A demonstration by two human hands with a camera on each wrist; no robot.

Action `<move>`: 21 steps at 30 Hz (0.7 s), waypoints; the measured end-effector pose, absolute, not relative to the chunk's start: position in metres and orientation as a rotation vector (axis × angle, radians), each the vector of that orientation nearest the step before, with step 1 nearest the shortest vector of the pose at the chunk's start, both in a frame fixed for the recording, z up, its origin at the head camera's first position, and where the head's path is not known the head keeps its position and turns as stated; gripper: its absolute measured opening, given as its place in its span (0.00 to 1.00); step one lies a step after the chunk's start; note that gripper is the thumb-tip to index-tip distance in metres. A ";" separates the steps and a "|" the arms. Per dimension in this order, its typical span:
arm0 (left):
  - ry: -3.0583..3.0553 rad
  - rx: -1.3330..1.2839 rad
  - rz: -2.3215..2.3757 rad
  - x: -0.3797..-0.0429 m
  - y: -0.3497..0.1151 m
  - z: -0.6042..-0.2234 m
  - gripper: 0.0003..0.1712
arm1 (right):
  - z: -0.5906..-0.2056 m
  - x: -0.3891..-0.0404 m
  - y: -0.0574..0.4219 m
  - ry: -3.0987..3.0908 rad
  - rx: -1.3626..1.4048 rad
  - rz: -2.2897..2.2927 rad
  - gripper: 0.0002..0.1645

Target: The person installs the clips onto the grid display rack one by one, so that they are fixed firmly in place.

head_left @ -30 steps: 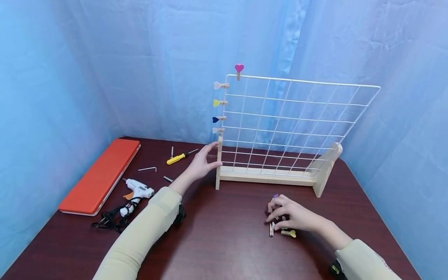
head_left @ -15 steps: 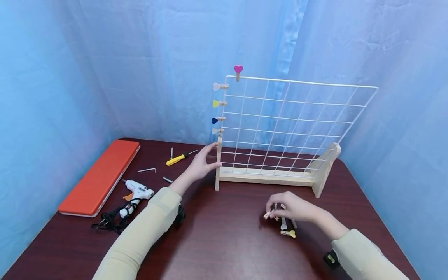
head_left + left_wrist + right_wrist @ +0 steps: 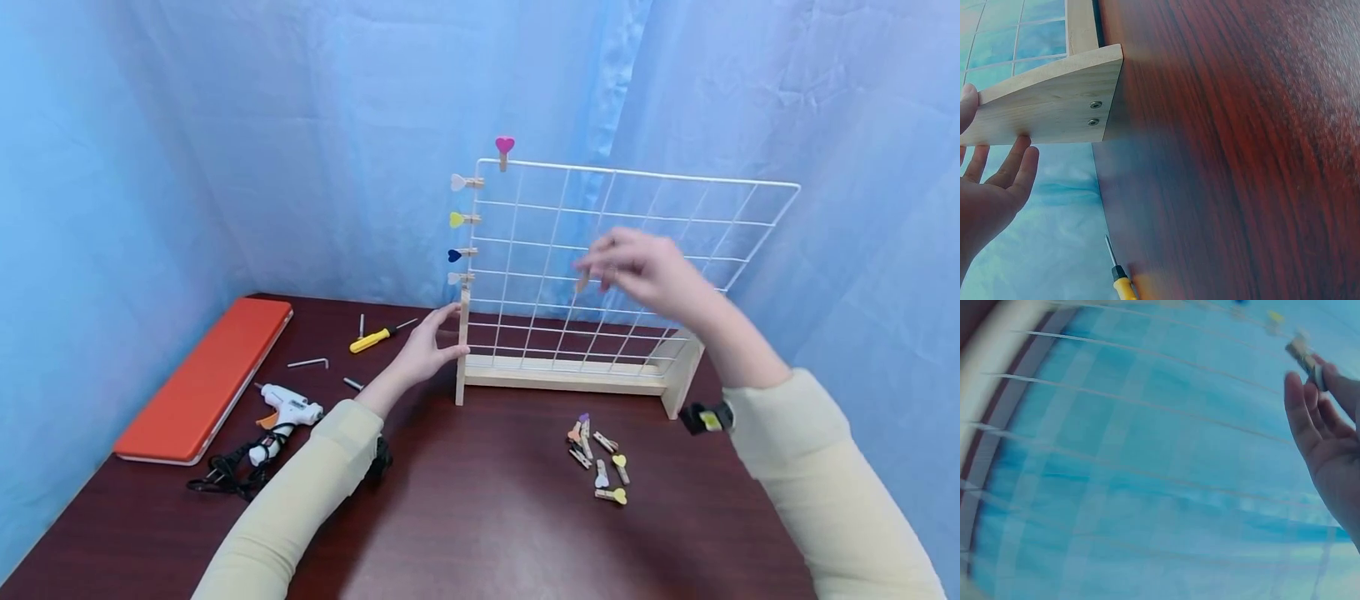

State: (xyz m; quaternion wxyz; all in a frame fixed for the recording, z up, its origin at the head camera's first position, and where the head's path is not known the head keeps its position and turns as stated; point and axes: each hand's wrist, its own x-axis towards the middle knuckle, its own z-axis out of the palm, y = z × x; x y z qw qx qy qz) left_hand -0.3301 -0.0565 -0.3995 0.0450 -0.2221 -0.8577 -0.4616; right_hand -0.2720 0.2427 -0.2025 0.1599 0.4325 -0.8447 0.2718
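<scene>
A white wire grid (image 3: 660,175) stands in a pale wooden stand (image 3: 562,378). My left hand (image 3: 423,348) grips its left side board (image 3: 1054,106), thumb on one edge and fingertips on the other. In front of the grid, my right hand (image 3: 647,265) pinches a small wooden clothespin (image 3: 1302,357); motion blurs it. Heart-topped clothespins are clipped to the grid: a pink clothespin (image 3: 505,146) on the top wire, and below it, along the left wire, a yellow clothespin (image 3: 457,219), a dark blue clothespin (image 3: 454,255) and white ones.
Several loose clothespins (image 3: 602,473) lie in front of the stand on the dark red table (image 3: 480,517). To the left are a red-orange case (image 3: 206,379), a white glue gun (image 3: 288,408) with black cord, a yellow screwdriver (image 3: 371,340) and an L-shaped hex key (image 3: 309,362).
My right hand has picked a clothespin from the pile and lifted it up and away, in front of the grid. The left hand keeps its grip on the side board.
</scene>
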 end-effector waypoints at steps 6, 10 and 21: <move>-2.597 -0.697 -1.425 -0.331 -0.058 -0.399 0.42 | -0.135 -0.289 0.213 -2.297 0.837 0.823 0.07; -2.598 -0.697 -1.427 -0.330 -0.058 -0.399 0.42 | -0.110 -0.301 0.197 -2.282 0.772 0.734 0.12; -2.602 -0.682 -1.448 -0.329 -0.058 -0.400 0.42 | -0.091 -0.322 0.179 -2.416 0.754 0.451 0.16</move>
